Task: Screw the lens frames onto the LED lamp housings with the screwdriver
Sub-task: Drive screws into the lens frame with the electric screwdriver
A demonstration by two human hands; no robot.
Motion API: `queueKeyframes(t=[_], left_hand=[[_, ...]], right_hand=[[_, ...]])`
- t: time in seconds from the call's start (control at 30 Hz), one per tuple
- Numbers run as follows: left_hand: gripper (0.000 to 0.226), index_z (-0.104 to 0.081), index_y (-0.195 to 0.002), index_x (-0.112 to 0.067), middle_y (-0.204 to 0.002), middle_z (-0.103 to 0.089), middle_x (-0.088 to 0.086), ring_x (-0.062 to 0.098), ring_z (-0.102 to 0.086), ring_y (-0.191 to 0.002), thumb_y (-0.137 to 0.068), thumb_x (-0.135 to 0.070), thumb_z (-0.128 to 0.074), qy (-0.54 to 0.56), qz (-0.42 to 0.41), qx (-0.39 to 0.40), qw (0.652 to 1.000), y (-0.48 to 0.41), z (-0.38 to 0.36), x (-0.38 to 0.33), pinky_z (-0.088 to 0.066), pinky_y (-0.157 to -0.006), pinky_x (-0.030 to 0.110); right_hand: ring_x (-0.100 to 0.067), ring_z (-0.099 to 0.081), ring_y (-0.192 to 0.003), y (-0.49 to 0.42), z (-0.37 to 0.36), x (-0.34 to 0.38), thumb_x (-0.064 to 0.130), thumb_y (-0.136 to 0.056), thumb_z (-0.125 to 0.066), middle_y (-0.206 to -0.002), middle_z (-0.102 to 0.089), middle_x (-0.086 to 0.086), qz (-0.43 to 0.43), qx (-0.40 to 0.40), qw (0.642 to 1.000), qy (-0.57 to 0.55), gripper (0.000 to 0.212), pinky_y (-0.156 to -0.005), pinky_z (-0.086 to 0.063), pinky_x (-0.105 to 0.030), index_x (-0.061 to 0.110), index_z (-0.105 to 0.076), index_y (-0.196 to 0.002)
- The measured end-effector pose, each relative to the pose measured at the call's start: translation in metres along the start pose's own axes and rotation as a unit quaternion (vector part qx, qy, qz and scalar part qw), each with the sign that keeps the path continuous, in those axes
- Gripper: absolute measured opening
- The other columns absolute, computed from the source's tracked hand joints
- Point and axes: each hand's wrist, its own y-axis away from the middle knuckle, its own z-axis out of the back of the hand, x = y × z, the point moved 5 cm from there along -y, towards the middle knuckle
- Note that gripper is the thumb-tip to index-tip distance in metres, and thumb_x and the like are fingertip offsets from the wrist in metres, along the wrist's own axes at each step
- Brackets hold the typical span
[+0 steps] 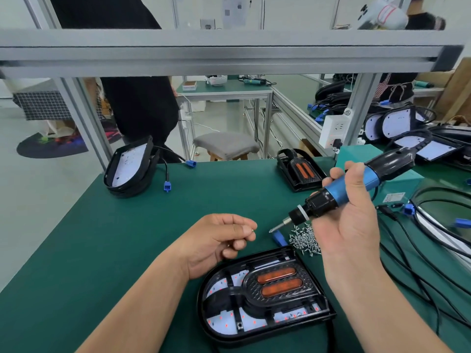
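Note:
A black LED lamp housing (265, 299) lies on the green table near me, with a black lens frame with two orange lenses (277, 281) set inside it. My right hand (349, 220) grips a blue and black electric screwdriver (341, 192), its bit pointing left and down above the table. My left hand (219, 240) hovers above the housing's upper left and pinches a small screw (252, 231) between thumb and forefinger, a short way left of the bit tip. A pile of silver screws (304, 240) lies just beyond the housing.
Another housing with orange lenses (298, 169) sits at the back of the table. A stack of housings with blue connectors (130, 166) stands at the back left. Black cables (433, 250) and more housings (407, 133) crowd the right side. A person in black stands beyond the table.

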Motion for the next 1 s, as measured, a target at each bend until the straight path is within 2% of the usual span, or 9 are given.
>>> queueKeyframes(t=[0.07,0.17,0.23,0.63,0.83,1.0], left_hand=[[0.014,-0.074,-0.101,-0.002,-0.091,-0.070,0.017,0.011,-0.052,-0.060,-0.095,0.007,-0.066,-0.006,0.001,0.001,1.000,0.001,-0.001,-0.001,-0.035,-0.045,0.017],[0.014,-0.073,-0.102,-0.001,-0.093,-0.072,0.018,0.011,-0.051,-0.060,-0.094,0.008,-0.066,-0.020,0.000,0.003,1.000,0.002,-0.003,-0.002,-0.036,-0.045,0.016],[0.013,-0.072,-0.103,-0.001,-0.093,-0.072,0.018,0.011,-0.051,-0.060,-0.094,0.007,-0.066,-0.037,-0.002,0.005,0.999,0.003,-0.004,-0.003,-0.037,-0.045,0.016],[0.013,-0.076,-0.099,-0.004,-0.094,-0.074,0.019,0.011,-0.053,-0.060,-0.093,0.006,-0.069,-0.061,-0.006,0.023,0.998,0.006,-0.009,-0.003,-0.038,-0.045,0.015],[0.015,-0.078,-0.094,-0.006,-0.092,-0.074,0.020,0.011,-0.053,-0.058,-0.079,-0.003,-0.077,-0.052,-0.008,0.019,0.998,0.006,-0.010,-0.003,-0.038,-0.043,0.015],[0.014,-0.079,-0.091,-0.007,-0.093,-0.074,0.021,0.011,-0.053,-0.057,-0.077,-0.002,-0.079,-0.048,-0.009,0.009,0.999,0.004,-0.009,-0.003,-0.037,-0.043,0.016]], right_hand=[[-0.010,-0.061,-0.085,-0.001,-0.001,-0.001,0.033,-0.092,-0.079,-0.098,-0.067,0.006,-0.004,0.007,1.000,-0.008,0.025,-0.084,-0.047,-0.027,0.024,-0.064,-0.110],[-0.014,-0.060,-0.077,-0.002,-0.003,-0.004,0.006,-0.095,-0.072,-0.092,-0.061,0.002,-0.016,0.026,0.999,-0.039,0.030,-0.083,-0.049,-0.032,0.019,-0.056,-0.116],[-0.016,-0.059,-0.073,-0.001,-0.004,-0.006,0.000,-0.092,-0.068,-0.088,-0.060,0.000,-0.020,0.033,0.997,-0.061,0.031,-0.081,-0.052,-0.033,0.018,-0.057,-0.115],[-0.015,-0.057,-0.073,0.003,-0.006,-0.015,0.001,-0.090,-0.063,-0.086,-0.057,0.000,-0.006,0.063,0.997,-0.052,0.030,-0.077,-0.051,-0.030,0.019,-0.058,-0.113],[-0.015,-0.056,-0.074,0.004,-0.007,-0.014,0.000,-0.094,-0.061,-0.087,-0.056,0.000,0.005,0.069,0.997,-0.034,0.028,-0.077,-0.050,-0.030,0.020,-0.057,-0.114],[-0.014,-0.056,-0.079,0.003,-0.009,-0.014,0.009,-0.098,-0.068,-0.089,-0.057,0.003,0.020,0.088,0.996,-0.011,0.020,-0.079,-0.046,-0.030,0.023,-0.058,-0.107]])
